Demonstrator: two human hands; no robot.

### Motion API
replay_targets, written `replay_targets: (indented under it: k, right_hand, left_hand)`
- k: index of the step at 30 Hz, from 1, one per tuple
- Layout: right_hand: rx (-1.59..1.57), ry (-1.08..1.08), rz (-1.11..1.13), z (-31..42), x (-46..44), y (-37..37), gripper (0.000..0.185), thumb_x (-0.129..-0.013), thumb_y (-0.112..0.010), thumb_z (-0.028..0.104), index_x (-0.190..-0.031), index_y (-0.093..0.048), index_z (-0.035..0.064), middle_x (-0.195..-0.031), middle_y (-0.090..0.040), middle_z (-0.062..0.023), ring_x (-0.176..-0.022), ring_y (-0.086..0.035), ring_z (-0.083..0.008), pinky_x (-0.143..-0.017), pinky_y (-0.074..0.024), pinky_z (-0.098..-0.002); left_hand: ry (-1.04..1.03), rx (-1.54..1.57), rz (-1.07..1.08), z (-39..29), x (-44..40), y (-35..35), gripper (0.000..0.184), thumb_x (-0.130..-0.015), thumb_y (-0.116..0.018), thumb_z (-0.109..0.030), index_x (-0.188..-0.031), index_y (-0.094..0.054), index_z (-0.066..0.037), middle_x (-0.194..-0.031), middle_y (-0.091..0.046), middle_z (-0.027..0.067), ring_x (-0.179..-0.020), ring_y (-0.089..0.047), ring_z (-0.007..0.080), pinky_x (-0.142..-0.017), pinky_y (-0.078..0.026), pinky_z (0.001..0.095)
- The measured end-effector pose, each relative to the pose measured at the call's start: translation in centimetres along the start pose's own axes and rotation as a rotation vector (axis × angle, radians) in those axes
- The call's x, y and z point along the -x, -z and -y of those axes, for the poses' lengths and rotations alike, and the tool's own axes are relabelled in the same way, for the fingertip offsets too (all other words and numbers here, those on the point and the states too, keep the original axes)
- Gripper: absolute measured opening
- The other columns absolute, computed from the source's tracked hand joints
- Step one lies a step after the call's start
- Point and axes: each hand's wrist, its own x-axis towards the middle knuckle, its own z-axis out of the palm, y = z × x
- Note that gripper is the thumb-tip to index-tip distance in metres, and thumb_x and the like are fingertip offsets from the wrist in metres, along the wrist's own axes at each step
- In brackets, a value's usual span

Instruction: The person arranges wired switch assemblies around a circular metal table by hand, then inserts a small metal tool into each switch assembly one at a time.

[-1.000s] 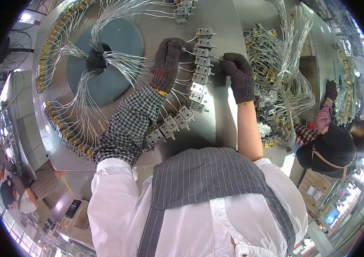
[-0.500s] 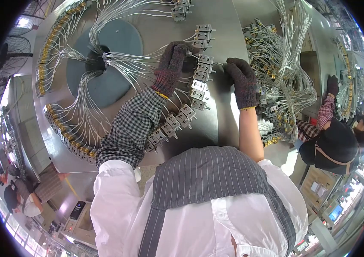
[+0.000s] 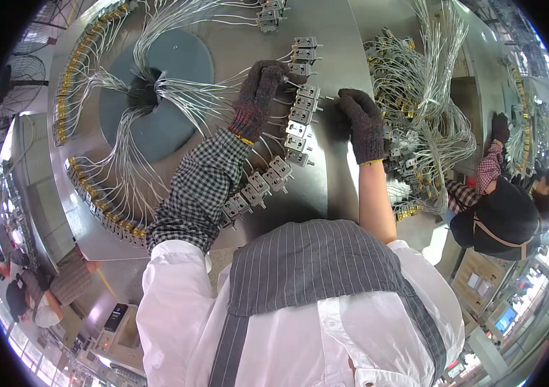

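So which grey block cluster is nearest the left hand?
The long column just right of the left hand; its upper blocks sit beside it. The top-edge cluster and slanting one nearer the apron are farther.

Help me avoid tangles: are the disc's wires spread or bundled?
Spread: wires fan out in groups from the hole in the grey disc.

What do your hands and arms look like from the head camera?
Left hand: dark knit glove, reddish cuff with yellow edging, black-and-white checked oversleeve above. Right hand: matching glove, bare forearm. White shirt sleeves higher on both arms.
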Motion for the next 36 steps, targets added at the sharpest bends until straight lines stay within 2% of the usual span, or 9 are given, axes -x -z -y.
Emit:
replay_targets:
  k: [2, 6, 8, 15, 17, 20, 26, 30, 36]
  right_hand:
    - [-0.081, -0.001, -0.008, 0.6, 0.5, -0.4, 0.021, -0.084, -0.071, 0.012, -0.103, -0.07, 0.0041, -0.093, -0.069, -0.0019, -0.085, -0.062, -0.011, -0.079, -0.0506, -0.0257]
    - [-0.088, 0.069, -0.009, -0.9, -0.2, 0.1, 0.021, -0.083, -0.072, 0.012, -0.103, -0.07, 0.0046, -0.091, -0.068, -0.0015, -0.083, -0.062, -0.0104, -0.077, -0.0506, -0.0251]
    - [-0.126, -0.136, -0.04, 0.0, -0.3, -0.1, 0.022, -0.082, -0.072, 0.012, -0.102, -0.07, 0.0045, -0.09, -0.068, -0.0012, -0.081, -0.062, -0.0098, -0.075, -0.0501, -0.024]
    - [-0.069, -0.009, 0.013, -0.5, -0.1, 0.3, 0.024, -0.082, -0.072, 0.015, -0.104, -0.07, 0.0042, -0.091, -0.068, -0.0021, -0.079, -0.061, -0.0095, -0.073, -0.0498, -0.0241]
    - [-0.083, -0.158, -0.03, 0.7, 0.0, 0.1, 0.025, -0.082, -0.072, 0.016, -0.104, -0.07, 0.0045, -0.09, -0.068, -0.0022, -0.08, -0.062, -0.0098, -0.075, -0.0504, -0.0244]
    - [-0.056, 0.056, 0.002, 0.1, 0.2, 0.0, 0.024, -0.082, -0.072, 0.016, -0.103, -0.07, 0.0045, -0.09, -0.069, -0.0022, -0.082, -0.062, -0.0101, -0.077, -0.0508, -0.0249]
    - [-0.008, -0.046, -0.047, 0.5, 0.0, 0.1, 0.023, -0.083, -0.071, 0.016, -0.103, -0.07, 0.0047, -0.091, -0.069, -0.0029, -0.084, -0.063, -0.0109, -0.077, -0.051, -0.0254]
    - [-0.033, 0.062, 0.013, 0.4, 0.1, 0.0, 0.024, -0.084, -0.072, 0.016, -0.104, -0.07, 0.0047, -0.09, -0.069, -0.0027, -0.083, -0.063, -0.0109, -0.076, -0.0506, -0.0247]
    - [-0.073, -0.104, -0.015, 0.6, -0.1, 0.1, 0.025, -0.084, -0.072, 0.017, -0.106, -0.07, 0.0045, -0.089, -0.069, -0.0024, -0.083, -0.062, -0.0111, -0.076, -0.0502, -0.0242]
  left_hand:
    - [0.009, 0.061, 0.001, -0.1, 0.1, -0.2, 0.026, -0.107, -0.043, -0.028, -0.113, -0.052, -0.005, -0.105, -0.069, 0.0139, -0.102, -0.066, 0.0234, -0.096, -0.05, 0.0385]
    - [-0.008, 0.06, 0.037, -0.2, 0.2, -0.3, 0.026, -0.106, -0.044, -0.029, -0.113, -0.051, -0.005, -0.104, -0.068, 0.0135, -0.102, -0.066, 0.0233, -0.095, -0.05, 0.0396]
    - [-0.116, -0.011, 0.094, 0.5, -0.3, 0.1, 0.027, -0.106, -0.046, -0.03, -0.112, -0.05, -0.005, -0.103, -0.067, 0.0129, -0.102, -0.065, 0.0229, -0.095, -0.051, 0.0397]
    - [-0.086, -0.031, 0.088, 0.0, -0.3, -0.1, 0.027, -0.106, -0.046, -0.031, -0.11, -0.052, -0.004, -0.102, -0.066, 0.0116, -0.101, -0.065, 0.022, -0.095, -0.05, 0.0396]
    - [-0.083, -0.025, 0.089, 0.0, -0.3, -0.1, 0.028, -0.106, -0.046, -0.031, -0.109, -0.052, -0.005, -0.102, -0.066, 0.0113, -0.102, -0.064, 0.022, -0.095, -0.05, 0.0393]
    - [-0.088, -0.042, 0.096, -0.2, -0.1, 0.0, 0.028, -0.106, -0.046, -0.032, -0.109, -0.052, -0.005, -0.103, -0.065, 0.0113, -0.103, -0.064, 0.0219, -0.096, -0.049, 0.0391]
    - [-0.09, -0.083, 0.094, 0.1, -0.2, 0.1, 0.033, -0.107, -0.042, -0.033, -0.111, -0.052, -0.002, -0.104, -0.067, 0.0165, -0.1, -0.066, 0.0243, -0.095, -0.051, 0.039]
    - [-0.085, -0.069, 0.084, 0.4, -0.3, 0.1, 0.034, -0.107, -0.042, -0.034, -0.111, -0.053, -0.001, -0.104, -0.068, 0.0163, -0.1, -0.066, 0.0245, -0.095, -0.051, 0.039]
    - [-0.079, -0.085, 0.09, 0.2, -0.4, 0.1, 0.037, -0.106, -0.043, -0.036, -0.11, -0.053, -0.001, -0.102, -0.068, 0.0154, -0.099, -0.066, 0.0243, -0.093, -0.051, 0.0384]
